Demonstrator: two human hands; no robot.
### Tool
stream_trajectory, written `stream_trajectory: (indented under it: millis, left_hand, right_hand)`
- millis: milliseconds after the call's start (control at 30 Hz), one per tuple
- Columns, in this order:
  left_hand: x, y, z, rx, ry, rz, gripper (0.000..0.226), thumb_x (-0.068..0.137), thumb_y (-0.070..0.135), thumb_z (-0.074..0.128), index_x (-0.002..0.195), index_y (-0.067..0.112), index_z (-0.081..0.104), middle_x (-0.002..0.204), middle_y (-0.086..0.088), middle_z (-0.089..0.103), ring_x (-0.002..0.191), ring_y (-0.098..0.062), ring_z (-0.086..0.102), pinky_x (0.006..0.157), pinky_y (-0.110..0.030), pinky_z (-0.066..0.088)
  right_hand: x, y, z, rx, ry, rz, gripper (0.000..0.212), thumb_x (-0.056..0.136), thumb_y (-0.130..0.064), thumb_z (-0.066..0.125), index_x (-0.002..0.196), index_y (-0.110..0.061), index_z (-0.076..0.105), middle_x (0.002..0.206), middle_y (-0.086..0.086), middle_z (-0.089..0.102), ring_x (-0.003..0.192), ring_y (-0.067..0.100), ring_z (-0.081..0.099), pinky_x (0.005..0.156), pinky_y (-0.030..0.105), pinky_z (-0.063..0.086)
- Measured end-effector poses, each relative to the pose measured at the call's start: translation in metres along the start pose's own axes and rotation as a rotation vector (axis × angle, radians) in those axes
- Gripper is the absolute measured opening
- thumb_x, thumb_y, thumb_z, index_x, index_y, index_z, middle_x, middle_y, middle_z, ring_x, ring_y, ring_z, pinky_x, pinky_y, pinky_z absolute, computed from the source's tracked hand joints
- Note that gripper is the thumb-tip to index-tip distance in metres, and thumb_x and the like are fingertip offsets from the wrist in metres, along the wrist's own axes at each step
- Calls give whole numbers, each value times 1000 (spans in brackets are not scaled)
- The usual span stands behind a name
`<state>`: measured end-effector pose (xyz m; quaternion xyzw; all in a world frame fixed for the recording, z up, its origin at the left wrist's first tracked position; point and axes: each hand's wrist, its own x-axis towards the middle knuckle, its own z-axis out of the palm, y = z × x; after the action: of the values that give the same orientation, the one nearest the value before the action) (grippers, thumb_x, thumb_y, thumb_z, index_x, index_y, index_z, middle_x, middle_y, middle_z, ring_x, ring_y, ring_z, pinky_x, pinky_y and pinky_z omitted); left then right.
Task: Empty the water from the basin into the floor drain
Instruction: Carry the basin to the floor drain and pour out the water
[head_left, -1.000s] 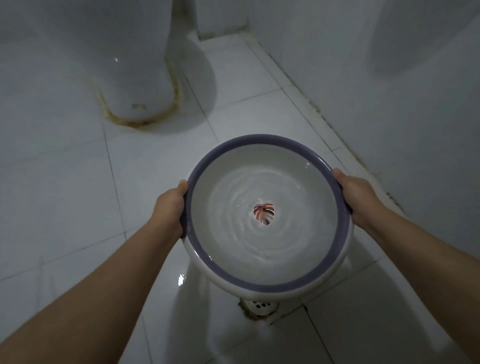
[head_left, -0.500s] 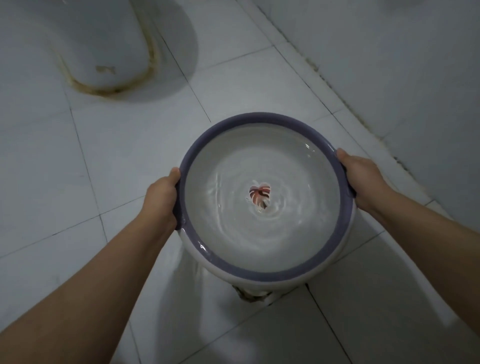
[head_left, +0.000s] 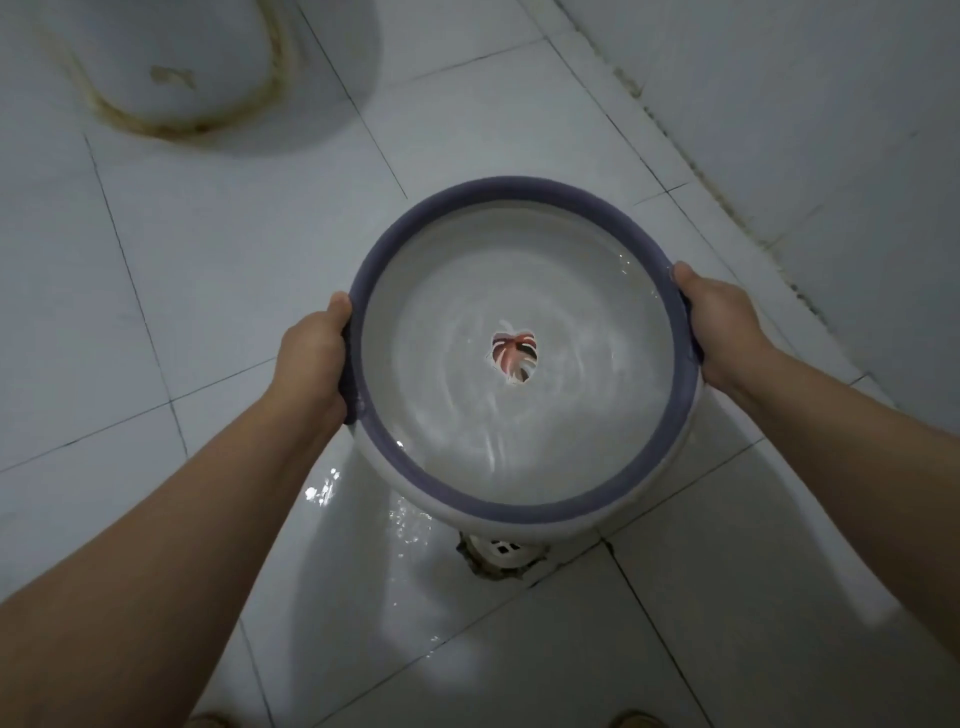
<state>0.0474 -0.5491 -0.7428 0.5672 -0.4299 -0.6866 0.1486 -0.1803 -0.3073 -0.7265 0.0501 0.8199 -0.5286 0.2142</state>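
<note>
While bare tiled floor (head_left: 156, 291) lies open to the left, the toilet base (head_left: 176, 62) sits far upper left. One left hand (head_left: 311, 358) grips the left rim of one white, purple-rimmed basin (head_left: 519, 499), held above the floor and filled with rippling water (head_left: 452, 395) over a leaf print (head_left: 514, 356). One floor drain (head_left: 501, 553) peeks out below its near edge. One right hand (head_left: 719, 322) clasps the right rim, close beside the wall (head_left: 831, 156).

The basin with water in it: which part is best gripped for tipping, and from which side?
Grip the basin at its purple rim, from opposite sides. It is wide, round and water-filled, so two opposed grips probably keep it level. The left hand and right hand already hold it that way, with the floor drain just past the near edge.
</note>
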Motion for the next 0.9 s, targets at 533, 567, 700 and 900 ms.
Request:
stream_trajectory:
  millis: [533, 567, 700, 900]
  left_hand:
    - [-3, 8, 11, 89, 17, 52, 30, 86, 45, 53, 73, 21, 64, 75, 0, 69, 80, -22, 66, 83, -40, 54]
    - [-3, 8, 11, 91, 16, 61, 30, 87, 45, 53, 73, 21, 64, 77, -1, 68, 81, -23, 66, 85, -41, 54]
    - [-5, 7, 12, 95, 14, 101, 30, 87, 44, 52, 70, 22, 64, 71, 1, 68, 73, -20, 65, 76, -38, 53]
    - [-8, 6, 13, 48, 22, 109, 28, 87, 41, 53, 70, 21, 64, 70, 0, 68, 70, -18, 65, 68, -34, 53]
  right_hand:
    - [-1, 1, -9, 16, 36, -17, 48, 85, -39, 56, 99, 6, 63, 73, 8, 65, 69, 25, 61, 70, 36, 49]
    - [-1, 1, -9, 17, 36, -19, 48, 85, -39, 56, 99, 7, 63, 74, 9, 65, 69, 26, 61, 71, 36, 49]
    - [-1, 4, -9, 11, 56, -27, 48, 85, -40, 55, 96, 6, 64, 70, 6, 64, 65, 22, 61, 65, 31, 49]
    - [-5, 2, -8, 3, 74, -44, 30, 84, -38, 55, 71, -12, 60, 68, 6, 61, 64, 23, 58, 61, 30, 46]
